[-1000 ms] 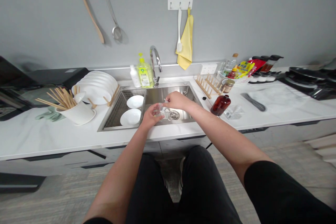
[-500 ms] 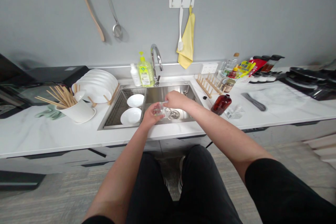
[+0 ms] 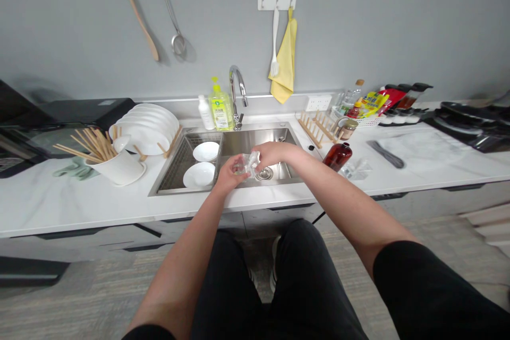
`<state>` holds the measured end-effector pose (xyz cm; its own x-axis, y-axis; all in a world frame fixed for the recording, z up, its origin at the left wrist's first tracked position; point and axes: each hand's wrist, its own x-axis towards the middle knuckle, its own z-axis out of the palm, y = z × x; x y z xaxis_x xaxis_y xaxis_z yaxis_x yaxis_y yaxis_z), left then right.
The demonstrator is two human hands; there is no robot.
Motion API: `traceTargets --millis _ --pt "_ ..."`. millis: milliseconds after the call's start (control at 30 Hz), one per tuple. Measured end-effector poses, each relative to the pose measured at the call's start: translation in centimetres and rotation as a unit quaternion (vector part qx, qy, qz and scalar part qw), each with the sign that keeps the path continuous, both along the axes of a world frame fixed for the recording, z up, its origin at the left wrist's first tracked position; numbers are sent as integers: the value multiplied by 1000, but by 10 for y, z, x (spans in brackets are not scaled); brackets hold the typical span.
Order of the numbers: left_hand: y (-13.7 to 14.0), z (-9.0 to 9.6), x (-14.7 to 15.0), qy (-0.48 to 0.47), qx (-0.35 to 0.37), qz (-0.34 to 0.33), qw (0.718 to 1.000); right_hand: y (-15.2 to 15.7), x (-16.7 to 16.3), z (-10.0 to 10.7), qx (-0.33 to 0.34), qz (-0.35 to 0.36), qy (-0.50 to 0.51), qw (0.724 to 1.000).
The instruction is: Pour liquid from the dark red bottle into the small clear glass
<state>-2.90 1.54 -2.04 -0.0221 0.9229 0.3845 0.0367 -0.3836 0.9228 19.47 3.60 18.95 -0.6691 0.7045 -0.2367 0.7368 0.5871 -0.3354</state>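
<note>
Over the sink (image 3: pixel 295 170), my left hand (image 3: pixel 228 174) is closed around a small clear container (image 3: pixel 244 163), probably glass or plastic. My right hand (image 3: pixel 273 153) pinches a small white, crumpled-looking piece (image 3: pixel 255 159) at the container's right side. Whether that piece is cloth or paper I cannot tell. Both hands are close together, above the left part of the main basin. Behind them, the drain (image 3: pixel 264 173) shows partly. Two white bowls (image 3: pixel 206 152) sit in the wire-lined left basin, beside my left hand.
A faucet (image 3: pixel 238 90), a yellow-green soap bottle (image 3: pixel 221 109) and a white bottle (image 3: pixel 205 112) stand behind the sink. At right are an amber bottle (image 3: pixel 338 156), clear plastic pieces (image 3: pixel 358 169) and a wooden rack (image 3: pixel 314 128). White plates (image 3: pixel 145 130) and a chopstick holder (image 3: pixel 117 167) stand left.
My right hand has shifted slightly right and turned, and the white piece now shows between its fingers. My left hand stays in place with the clear container.
</note>
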Motion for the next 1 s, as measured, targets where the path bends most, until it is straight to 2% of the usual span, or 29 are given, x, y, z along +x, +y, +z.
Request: traceTargets --millis 67,167,233,300,400,567,733,900,1000 --pt "1 -1 1 3 3 4 1000 -1 -3 0 -14 -36 10 999" --pt "1 -1 1 4 9 1 1000 -3 -15 -6 69 -100 14 992" --pt "0 0 1 6 11 -6 1000 -4 -23 -11 124 -96 1 988" --pt "-1 0 0 10 10 -9 1000 -5 -27 -15 144 -68 -7 987" --pt "-1 0 0 11 8 -1 1000 -4 -27 -17 139 -28 8 990" --pt "2 -2 0 1 10 1 1000 -5 -26 -15 162 -66 -4 985" --pt "1 -1 0 5 2 6 1000 0 -22 -19 134 -9 48 990" --pt "0 1 1 -1 5 3 1000 4 -16 -20 149 -34 61 986" --pt "0 1 1 -7 1 2 1000 3 -18 -19 160 -9 56 986"
